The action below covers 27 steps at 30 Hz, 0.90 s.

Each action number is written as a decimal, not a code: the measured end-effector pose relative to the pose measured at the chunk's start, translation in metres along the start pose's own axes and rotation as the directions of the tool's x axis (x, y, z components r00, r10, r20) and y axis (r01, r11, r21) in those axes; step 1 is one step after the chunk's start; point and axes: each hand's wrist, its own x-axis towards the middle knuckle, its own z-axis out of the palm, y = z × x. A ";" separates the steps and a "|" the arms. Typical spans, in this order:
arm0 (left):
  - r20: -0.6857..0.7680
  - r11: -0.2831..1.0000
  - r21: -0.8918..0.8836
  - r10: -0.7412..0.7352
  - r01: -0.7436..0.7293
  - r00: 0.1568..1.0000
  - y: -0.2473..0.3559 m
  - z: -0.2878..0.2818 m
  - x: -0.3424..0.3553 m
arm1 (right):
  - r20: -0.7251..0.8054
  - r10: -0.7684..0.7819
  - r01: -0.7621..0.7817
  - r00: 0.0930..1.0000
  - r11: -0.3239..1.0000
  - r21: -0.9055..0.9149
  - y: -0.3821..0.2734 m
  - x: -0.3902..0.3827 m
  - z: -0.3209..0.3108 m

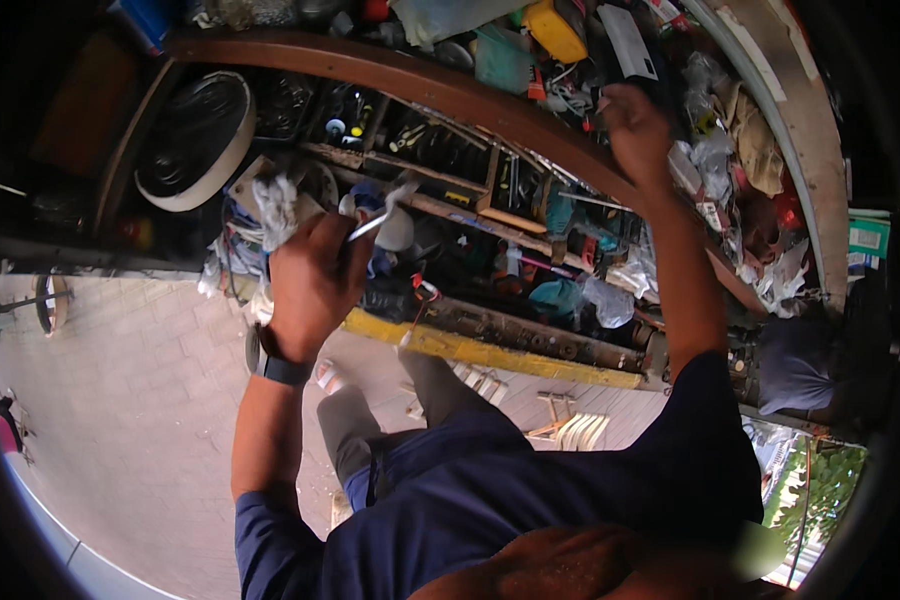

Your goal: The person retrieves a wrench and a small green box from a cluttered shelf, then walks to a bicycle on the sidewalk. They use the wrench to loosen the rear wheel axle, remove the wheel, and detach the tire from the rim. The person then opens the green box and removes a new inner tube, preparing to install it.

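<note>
My left hand, with a dark band on its wrist, is closed around a thin white-handled tool. The tool's greyish far end is blurred, so its kind cannot be made out. Beside that hand's knuckles is a crumpled whitish cloth or plastic bundle; whether the hand touches it I cannot tell. My right hand reaches over the upper shelf's brown edge with fingers curled together. Whatever lies between those fingers is hidden. Close to it are tangled white cables and a long white box.
A brown beam divides the cluttered upper shelf from wooden compartments full of tools and small parts. At the left lies a round dark tray with a pale rim. A yellow edge runs along the front, above paved floor.
</note>
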 end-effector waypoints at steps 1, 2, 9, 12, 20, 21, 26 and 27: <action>-0.040 0.998 -0.009 0.061 -0.062 0.997 0.004 0.012 0.023 | -0.046 -0.038 0.037 0.998 0.999 -0.037 0.005 -0.007 0.006; -0.078 0.995 -0.008 0.097 -0.098 0.992 0.009 0.021 0.043 | 0.000 -0.013 0.013 1.000 0.997 0.073 0.013 -0.006 0.005; -0.277 0.940 0.221 0.315 -0.258 0.908 0.015 0.058 0.157 | 0.022 0.012 -0.015 1.000 0.993 0.116 0.005 -0.008 0.006; -0.306 0.901 0.254 0.419 -0.351 0.855 -0.002 0.074 0.190 | 0.026 -0.077 0.078 0.997 0.996 -0.046 -0.002 -0.010 0.001; -0.295 0.869 0.268 0.485 -0.416 0.823 -0.016 0.092 0.211 | 0.041 -0.072 0.073 0.997 0.997 -0.020 0.003 -0.016 -0.007; -0.286 0.877 0.266 0.469 -0.401 0.835 -0.016 0.091 0.210 | 0.037 -0.080 0.078 0.996 0.996 0.045 0.004 -0.016 -0.008; -0.296 0.897 0.272 0.422 -0.348 0.857 -0.013 0.089 0.209 | -0.076 -0.148 0.162 0.986 0.956 0.244 0.006 0.023 -0.012; -0.309 0.901 0.264 0.417 -0.344 0.855 -0.012 0.091 0.209 | -0.116 -0.149 0.174 0.982 0.956 0.236 0.004 0.038 -0.016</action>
